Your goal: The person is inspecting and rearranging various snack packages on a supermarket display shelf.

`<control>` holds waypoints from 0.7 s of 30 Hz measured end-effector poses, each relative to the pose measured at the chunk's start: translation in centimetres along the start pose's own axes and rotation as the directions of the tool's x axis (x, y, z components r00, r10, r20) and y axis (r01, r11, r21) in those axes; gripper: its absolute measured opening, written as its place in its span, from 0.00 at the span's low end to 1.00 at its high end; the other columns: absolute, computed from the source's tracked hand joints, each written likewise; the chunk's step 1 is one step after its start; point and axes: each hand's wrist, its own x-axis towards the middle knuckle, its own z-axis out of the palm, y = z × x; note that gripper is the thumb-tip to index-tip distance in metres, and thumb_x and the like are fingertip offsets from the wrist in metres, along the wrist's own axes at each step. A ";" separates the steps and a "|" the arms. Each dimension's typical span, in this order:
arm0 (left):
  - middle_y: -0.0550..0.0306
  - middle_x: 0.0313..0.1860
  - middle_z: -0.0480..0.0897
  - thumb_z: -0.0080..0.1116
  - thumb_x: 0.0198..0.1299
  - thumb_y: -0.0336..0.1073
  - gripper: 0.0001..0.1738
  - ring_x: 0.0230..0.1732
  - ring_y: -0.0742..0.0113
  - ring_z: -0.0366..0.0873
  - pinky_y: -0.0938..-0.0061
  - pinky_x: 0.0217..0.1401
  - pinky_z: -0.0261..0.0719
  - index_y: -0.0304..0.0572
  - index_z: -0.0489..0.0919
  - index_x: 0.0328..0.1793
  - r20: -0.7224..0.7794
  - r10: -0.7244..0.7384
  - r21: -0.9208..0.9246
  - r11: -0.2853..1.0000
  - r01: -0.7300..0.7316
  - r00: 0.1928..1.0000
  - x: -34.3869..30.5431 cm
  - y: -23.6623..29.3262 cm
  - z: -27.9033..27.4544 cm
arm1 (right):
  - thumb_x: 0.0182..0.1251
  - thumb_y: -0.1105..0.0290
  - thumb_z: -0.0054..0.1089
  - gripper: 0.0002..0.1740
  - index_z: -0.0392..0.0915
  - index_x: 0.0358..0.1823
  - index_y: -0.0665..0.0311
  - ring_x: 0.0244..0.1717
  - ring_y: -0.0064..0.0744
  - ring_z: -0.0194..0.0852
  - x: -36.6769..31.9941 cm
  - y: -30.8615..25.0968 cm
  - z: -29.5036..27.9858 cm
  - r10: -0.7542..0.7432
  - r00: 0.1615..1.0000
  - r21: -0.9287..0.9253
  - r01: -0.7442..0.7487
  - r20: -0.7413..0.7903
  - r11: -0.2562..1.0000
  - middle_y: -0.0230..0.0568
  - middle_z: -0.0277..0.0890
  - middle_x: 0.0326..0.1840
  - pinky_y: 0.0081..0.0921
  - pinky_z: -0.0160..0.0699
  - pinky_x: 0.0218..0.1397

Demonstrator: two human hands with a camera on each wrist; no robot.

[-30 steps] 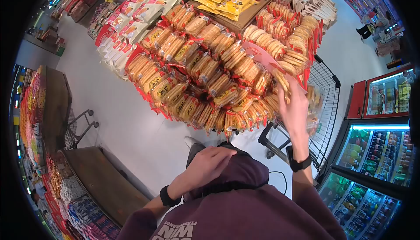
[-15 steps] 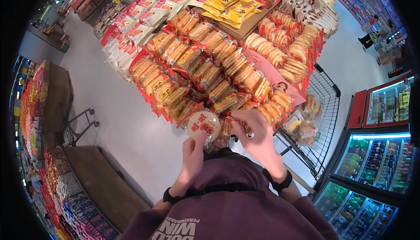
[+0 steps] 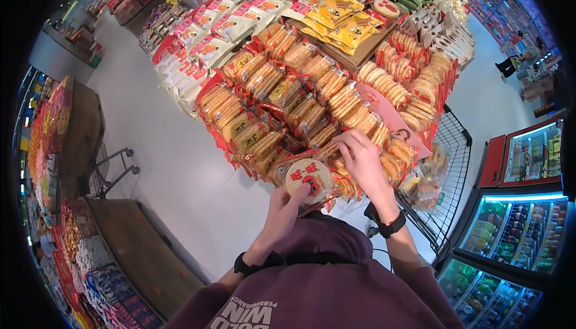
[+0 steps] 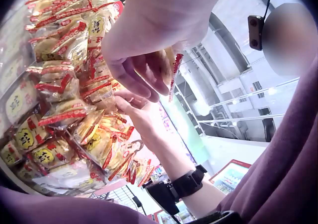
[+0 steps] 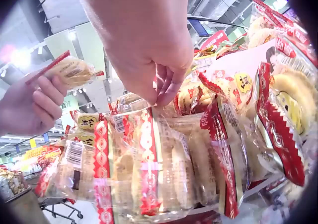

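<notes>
Though in clear wrapper (image 5: 78, 72), cracker (image 3: 309, 176) visible.

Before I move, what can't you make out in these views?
- Packet in the left hand: mostly hidden by that hand, left wrist view.
- Right hand's grip: partly hidden behind its fingers, right wrist view.
- Bottle labels: too small, head view.
- Cart bags' contents: blurred, head view.

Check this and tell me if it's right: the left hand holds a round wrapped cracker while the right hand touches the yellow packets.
Wrong on one point: the right hand is at the red-edged cracker packs, not the yellow packets, as the head view shows. The left hand does hold a round wrapped cracker.
</notes>
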 end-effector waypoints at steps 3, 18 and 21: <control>0.59 0.44 0.86 0.53 0.75 0.43 0.20 0.40 0.79 0.79 0.81 0.43 0.77 0.30 0.82 0.55 0.014 -0.022 0.092 0.996 0.021 1.000 1.1 0.8 -0.9 | 0.67 0.79 0.61 0.05 0.81 0.43 0.69 0.46 0.49 0.81 -1.1 -1.6 -1.2 0.036 0.996 0.071 -0.030 -0.086 0.997 0.47 0.80 0.45 0.36 0.80 0.50; 0.61 0.38 0.86 0.58 0.68 0.38 0.16 0.40 0.78 0.78 0.76 0.46 0.75 0.29 0.84 0.48 0.160 0.057 -0.039 0.998 -0.051 0.986 4.3 6.3 -1.2 | 0.72 0.70 0.59 0.12 0.72 0.49 0.70 0.44 0.45 0.72 -27.6 4.3 -1.0 0.606 0.605 -0.192 -0.771 -0.516 0.607 0.50 0.72 0.47 0.39 0.72 0.48; 0.60 0.38 0.87 0.58 0.67 0.38 0.16 0.40 0.77 0.78 0.77 0.46 0.75 0.28 0.85 0.47 0.177 0.046 -0.023 0.999 -0.043 0.983 4.6 6.2 -1.5 | 0.75 0.64 0.53 0.13 0.76 0.42 0.69 0.44 0.49 0.74 -28.5 4.8 -1.0 0.706 0.594 -0.304 -0.804 -0.385 0.510 0.52 0.77 0.41 0.45 0.71 0.51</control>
